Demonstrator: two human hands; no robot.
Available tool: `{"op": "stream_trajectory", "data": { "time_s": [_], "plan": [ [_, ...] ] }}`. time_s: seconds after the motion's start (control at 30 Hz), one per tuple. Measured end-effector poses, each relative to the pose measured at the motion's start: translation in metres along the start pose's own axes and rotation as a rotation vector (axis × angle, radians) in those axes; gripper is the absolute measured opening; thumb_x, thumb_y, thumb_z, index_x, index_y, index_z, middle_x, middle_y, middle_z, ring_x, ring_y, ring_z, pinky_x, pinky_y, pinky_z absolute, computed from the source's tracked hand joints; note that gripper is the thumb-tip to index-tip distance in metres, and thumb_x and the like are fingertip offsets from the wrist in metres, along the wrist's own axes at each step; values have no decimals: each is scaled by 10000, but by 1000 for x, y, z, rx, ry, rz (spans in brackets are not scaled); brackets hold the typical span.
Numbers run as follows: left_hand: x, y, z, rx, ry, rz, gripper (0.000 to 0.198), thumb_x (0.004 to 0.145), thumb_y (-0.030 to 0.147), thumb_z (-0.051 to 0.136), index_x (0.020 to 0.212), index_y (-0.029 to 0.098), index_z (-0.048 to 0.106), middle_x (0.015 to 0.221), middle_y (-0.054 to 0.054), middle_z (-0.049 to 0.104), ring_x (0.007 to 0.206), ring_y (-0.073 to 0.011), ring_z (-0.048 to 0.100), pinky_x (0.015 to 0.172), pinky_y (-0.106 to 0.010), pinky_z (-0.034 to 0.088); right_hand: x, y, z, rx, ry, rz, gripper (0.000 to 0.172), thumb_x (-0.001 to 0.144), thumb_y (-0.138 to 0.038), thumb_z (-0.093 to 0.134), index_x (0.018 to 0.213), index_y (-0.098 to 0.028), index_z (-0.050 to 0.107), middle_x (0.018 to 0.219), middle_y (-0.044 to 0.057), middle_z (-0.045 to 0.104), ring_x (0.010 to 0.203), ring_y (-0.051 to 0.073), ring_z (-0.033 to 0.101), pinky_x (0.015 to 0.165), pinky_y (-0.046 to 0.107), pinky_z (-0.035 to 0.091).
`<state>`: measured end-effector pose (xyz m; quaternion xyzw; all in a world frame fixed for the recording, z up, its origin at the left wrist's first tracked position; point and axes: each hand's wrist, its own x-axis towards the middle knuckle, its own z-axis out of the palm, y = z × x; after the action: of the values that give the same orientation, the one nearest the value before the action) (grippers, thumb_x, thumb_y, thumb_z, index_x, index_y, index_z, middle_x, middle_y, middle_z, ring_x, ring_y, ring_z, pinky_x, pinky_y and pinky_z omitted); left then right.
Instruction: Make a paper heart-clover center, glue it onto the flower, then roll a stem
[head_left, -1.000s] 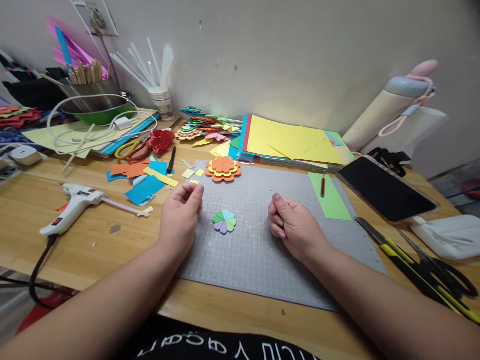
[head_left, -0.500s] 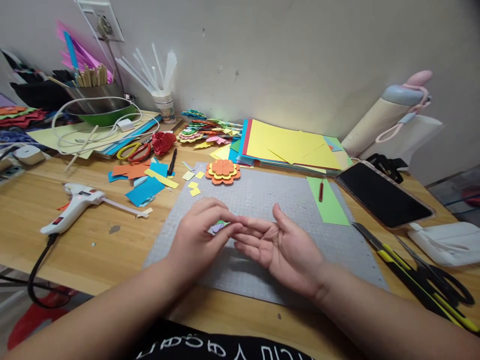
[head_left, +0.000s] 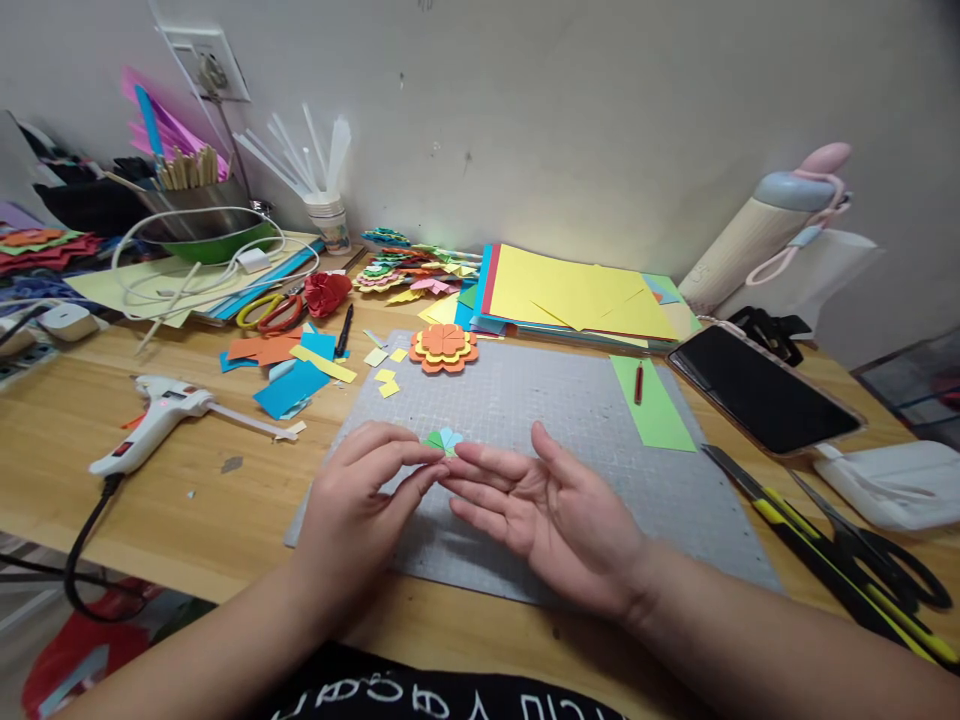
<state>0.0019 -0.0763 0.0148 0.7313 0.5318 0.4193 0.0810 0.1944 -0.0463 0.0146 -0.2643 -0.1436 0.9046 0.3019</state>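
A small green and light blue paper piece (head_left: pixel 444 441) with creases shows just beyond my fingertips, over the grey cutting mat (head_left: pixel 525 385). My left hand (head_left: pixel 367 500) pinches its near edge between thumb and fingers, which hide part of it. Palm up and fingers stretched out, my right hand (head_left: pixel 547 510) reaches toward the paper piece; its fingertips meet those of the left, and it grips nothing. Beyond both hands, an orange and yellow layered paper flower (head_left: pixel 444 348) lies at the mat's far edge.
A white glue gun (head_left: pixel 150 425) lies at left, near blue and orange paper scraps (head_left: pixel 291 388). Coloured sheets (head_left: pixel 592 290) are stacked at the back. At right are a green strip (head_left: pixel 656 410), a utility knife (head_left: pixel 795 540), black scissors (head_left: pixel 855 545) and a phone (head_left: pixel 761 390).
The hands have shifted slightly left. More of the green and blue paper now shows past the fingertips, where before only a sliver with a purplish part was visible. The view has tilted slightly.
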Motion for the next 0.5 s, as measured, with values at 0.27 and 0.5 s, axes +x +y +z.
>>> {"op": "stream_trajectory", "data": {
  "time_s": [0.27, 0.5],
  "plan": [
    [0, -2, -1, -104, -117, -170, 68, 837, 249, 658, 851, 233, 723, 835, -21, 683, 797, -163, 643, 719, -276, 498, -2, 10, -7, -267, -202, -131, 529, 915, -600, 450, 1133, -190, 702, 1294, 99, 622, 1302, 248, 467, 1102, 430, 318],
    [-3, 0, -11, -59, -104, -138, 74, 831, 195, 626, 773, 231, 654, 786, 2, 641, 769, -155, 605, 705, -274, 462, -2, 14, -9, -481, -193, -223, 453, 901, -566, 517, 1155, -235, 693, 1291, 98, 621, 1288, 264, 474, 1059, 462, 352]
  ]
}}
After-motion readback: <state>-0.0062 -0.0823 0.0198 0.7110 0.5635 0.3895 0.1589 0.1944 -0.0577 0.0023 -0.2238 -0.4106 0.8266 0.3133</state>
